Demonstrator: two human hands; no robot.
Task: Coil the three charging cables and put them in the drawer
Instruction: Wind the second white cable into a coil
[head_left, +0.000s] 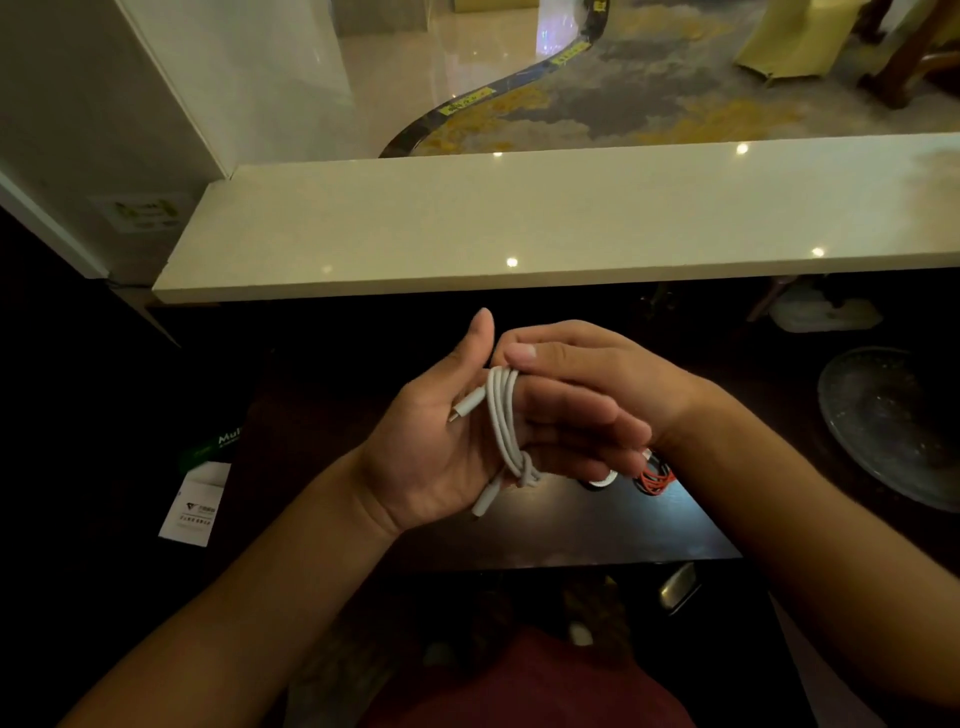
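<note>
A white charging cable (500, 415) is wound in several loops around the fingers of my left hand (441, 441), which is palm up over the dark table (597, 525). One plug lies on the palm, the other hangs below near a knot in the cable. My right hand (582, 389) lies over the left fingers, its thumb pressing the top of the coil. Behind my right hand, on the table, a red cable (655, 479) and another white cable (602, 480) peek out, mostly hidden. No drawer is visible.
A pale stone counter (519, 228) runs across just beyond the hands. A round glass plate (893, 426) sits at the right. A white leaflet (195, 504) and a green package (218, 441) lie at the left in the dark.
</note>
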